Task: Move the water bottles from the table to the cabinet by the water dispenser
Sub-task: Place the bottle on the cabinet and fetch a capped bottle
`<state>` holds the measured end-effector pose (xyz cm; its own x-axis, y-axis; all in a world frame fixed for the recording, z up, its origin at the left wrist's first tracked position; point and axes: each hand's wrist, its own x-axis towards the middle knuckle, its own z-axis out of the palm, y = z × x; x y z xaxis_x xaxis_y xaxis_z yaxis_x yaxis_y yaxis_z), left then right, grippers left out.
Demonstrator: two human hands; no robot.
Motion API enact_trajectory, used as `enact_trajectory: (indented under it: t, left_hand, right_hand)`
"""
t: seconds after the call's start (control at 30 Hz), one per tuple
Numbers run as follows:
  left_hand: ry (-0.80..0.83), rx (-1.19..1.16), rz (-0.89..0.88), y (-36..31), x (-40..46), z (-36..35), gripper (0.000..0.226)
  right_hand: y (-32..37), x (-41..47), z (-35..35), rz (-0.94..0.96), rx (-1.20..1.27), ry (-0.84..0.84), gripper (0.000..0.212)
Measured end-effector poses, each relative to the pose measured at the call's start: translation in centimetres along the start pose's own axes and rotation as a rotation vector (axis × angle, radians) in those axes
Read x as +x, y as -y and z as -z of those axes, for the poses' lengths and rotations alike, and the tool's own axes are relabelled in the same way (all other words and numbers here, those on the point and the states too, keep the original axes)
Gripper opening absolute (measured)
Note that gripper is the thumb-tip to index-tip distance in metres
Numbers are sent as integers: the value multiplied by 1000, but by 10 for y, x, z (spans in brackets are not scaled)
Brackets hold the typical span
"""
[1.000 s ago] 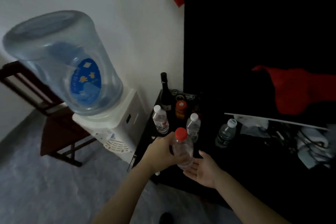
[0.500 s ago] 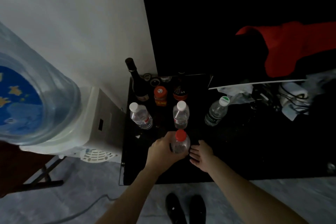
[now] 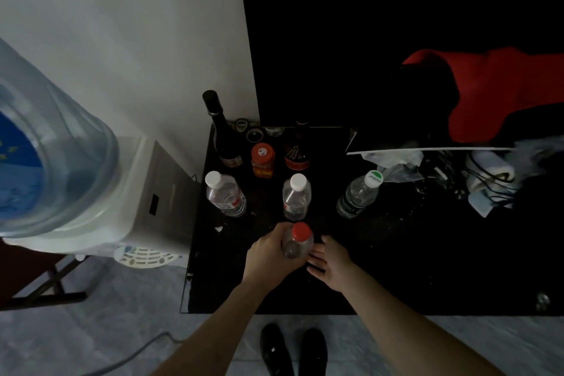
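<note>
My left hand grips a clear water bottle with a red cap, upright on or just above the black cabinet top. My right hand lies beside the bottle on its right, fingers extended toward it. Behind stand two clear bottles with white caps, one at the left and one in the middle. A bottle with a green-and-white cap stands further right. The water dispenser with its big blue jug is at the left.
A dark wine bottle, an orange-lidded jar and a dark bottle with a red label stand at the cabinet's back. Cables and plastic bags clutter the right. Red cloth hangs above. My shoes are on the floor.
The view has tilted down and closed in on the cabinet. The red-capped bottle in my left hand has come lower toward the cabinet top, my right hand staying beside it.
</note>
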<state>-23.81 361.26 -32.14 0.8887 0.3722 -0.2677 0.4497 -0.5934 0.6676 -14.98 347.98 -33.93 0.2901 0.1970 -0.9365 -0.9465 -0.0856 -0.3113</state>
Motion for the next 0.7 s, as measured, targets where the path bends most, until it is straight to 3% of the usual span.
enact_trajectory:
  t: [0.3, 0.5, 0.6, 0.7]
  left_hand:
    - [67, -148, 21, -4, -2, -5, 68]
    - [197, -74, 73, -6, -1, 16, 106]
    - [223, 31, 144, -9, -3, 39, 110]
    - [195, 123, 134, -20, -12, 66, 101]
  right_hand:
    - [4, -5, 5, 16, -62, 3, 50]
    - [20, -33, 6, 51, -115, 47, 51]
    - [35, -50, 4, 114, -338, 20, 46]
    - [48, -73, 7, 396, -909, -126, 40]
